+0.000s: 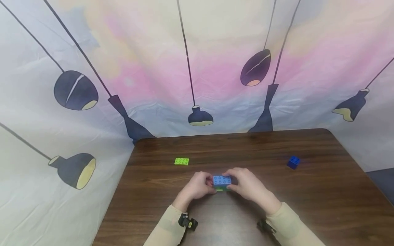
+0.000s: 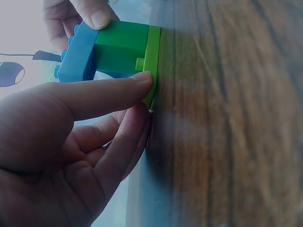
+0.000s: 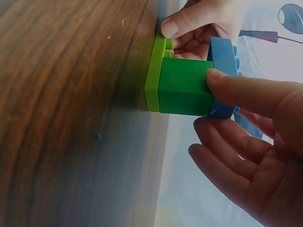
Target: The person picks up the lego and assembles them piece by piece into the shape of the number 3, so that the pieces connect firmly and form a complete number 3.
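Note:
Both hands hold a small stack of toy building bricks on the table. At its bottom lies a lime-green plate (image 3: 152, 78). On the plate's right end stands a darker green brick (image 3: 185, 87), and a light blue plate (image 1: 221, 180) with studs forms the top. My left hand (image 1: 198, 186) pinches the free left end of the lime plate between thumb and fingers. At the other side, my right hand (image 1: 246, 184) grips the upper right end, its thumb across the seam of the blue plate and green brick. Bare lime studs show beside the green brick.
Beyond the hands to the left lies another lime-green plate (image 1: 181, 161). A dark blue brick (image 1: 293, 162) sits farther right on the brown wooden table (image 1: 240, 147). Behind the table hangs a cloth (image 1: 160, 68) printed with lamps.

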A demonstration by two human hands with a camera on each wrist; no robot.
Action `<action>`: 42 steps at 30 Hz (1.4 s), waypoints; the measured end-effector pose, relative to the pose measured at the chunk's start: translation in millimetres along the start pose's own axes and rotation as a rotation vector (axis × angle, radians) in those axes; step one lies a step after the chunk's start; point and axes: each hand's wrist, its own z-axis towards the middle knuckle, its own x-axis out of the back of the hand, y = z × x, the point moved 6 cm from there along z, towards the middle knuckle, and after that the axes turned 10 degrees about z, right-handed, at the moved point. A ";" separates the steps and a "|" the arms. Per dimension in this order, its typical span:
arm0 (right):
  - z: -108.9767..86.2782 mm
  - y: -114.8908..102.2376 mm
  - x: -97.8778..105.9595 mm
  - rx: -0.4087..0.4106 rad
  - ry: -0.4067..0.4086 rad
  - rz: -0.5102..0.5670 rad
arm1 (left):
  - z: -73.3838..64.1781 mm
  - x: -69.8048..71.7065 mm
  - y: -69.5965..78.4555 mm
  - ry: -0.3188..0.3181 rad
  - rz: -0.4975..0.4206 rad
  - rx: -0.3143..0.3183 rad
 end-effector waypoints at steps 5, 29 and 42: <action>-0.6 3.9 0.6 -0.029 0.002 0.028 | -0.8 0.6 0.1 -0.001 0.003 -0.002; 0.7 13.4 0.4 -0.055 -0.015 0.132 | -2.9 0.0 -0.2 -0.001 -0.013 0.020; -1.0 10.7 -0.2 -0.083 0.010 0.121 | -1.8 -1.1 0.0 -0.001 -0.011 0.011</action>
